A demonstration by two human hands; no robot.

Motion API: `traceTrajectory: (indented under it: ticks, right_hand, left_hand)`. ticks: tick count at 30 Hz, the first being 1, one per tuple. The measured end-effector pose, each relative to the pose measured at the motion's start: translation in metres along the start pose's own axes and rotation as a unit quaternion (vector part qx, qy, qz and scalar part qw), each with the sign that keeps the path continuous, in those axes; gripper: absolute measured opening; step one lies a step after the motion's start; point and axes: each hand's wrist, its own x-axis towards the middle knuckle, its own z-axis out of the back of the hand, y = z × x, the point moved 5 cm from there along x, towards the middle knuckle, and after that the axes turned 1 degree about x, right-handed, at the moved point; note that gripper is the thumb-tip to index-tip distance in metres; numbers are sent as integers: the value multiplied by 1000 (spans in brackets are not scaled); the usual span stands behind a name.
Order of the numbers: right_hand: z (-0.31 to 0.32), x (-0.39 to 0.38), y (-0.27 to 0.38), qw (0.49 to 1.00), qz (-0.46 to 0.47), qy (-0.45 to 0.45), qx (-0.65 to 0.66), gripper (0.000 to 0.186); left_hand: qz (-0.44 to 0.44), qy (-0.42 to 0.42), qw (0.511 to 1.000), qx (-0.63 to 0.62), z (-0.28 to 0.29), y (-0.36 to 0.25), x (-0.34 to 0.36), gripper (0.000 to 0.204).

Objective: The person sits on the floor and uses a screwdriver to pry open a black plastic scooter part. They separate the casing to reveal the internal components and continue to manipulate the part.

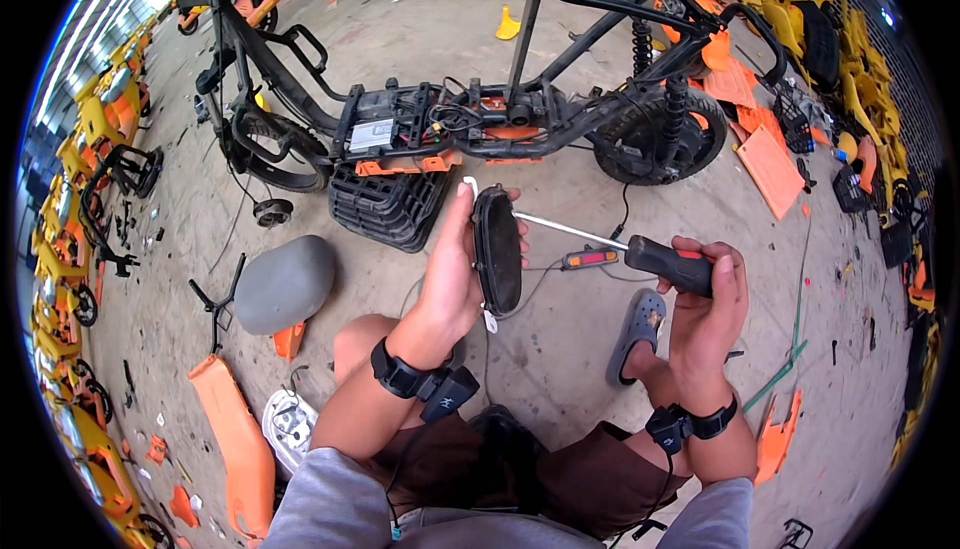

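Observation:
My left hand point(455, 274) is closed around a black oval housing point(500, 259), held upright in front of me. White tabs show at its top and bottom ends. My right hand point(708, 299) grips the black handle of a screwdriver point(672, 265). Its long metal shaft points left, and the tip meets the housing's upper right edge near my left fingertips. Whether the tip sits in a screw or a seam cannot be made out. Beyond both hands stands a stripped black scooter frame point(560, 129) with wiring exposed.
A grey seat point(285, 285) and an orange panel point(235, 439) lie to my left. A black basket point(385, 209) sits against the frame. On the floor ahead rests a red-and-orange lamp point(590, 259) with a cable. Yellow scooters point(100, 139) line the left side; orange panels point(770, 169) lie right.

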Motion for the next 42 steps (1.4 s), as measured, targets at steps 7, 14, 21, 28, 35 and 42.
traceTrajectory:
  ticks: [7,14,21,28,35,42]
  right_hand:
    - [-4,-4,-5,999,5,52,-7,24]
    - [-8,-2,-10,999,-10,49,-1,26]
    - [-7,0,-19,995,-99,-10,27,30]
    - [-2,3,-24,987,-149,-37,41,31]
    - [4,6,-32,977,-198,-53,63,31]
    - [-7,2,-15,988,-122,4,-91,28]
  left_hand:
    - [-2,-13,999,42,-4,2,-4,61]
    - [-32,-47,995,81,3,-4,-5,58]
    - [-52,-51,991,115,8,-4,-6,53]
    - [-72,-50,987,137,5,-3,-5,48]
    - [-70,-49,986,143,4,1,-5,48]
    - [-65,-72,986,133,9,0,-4,46]
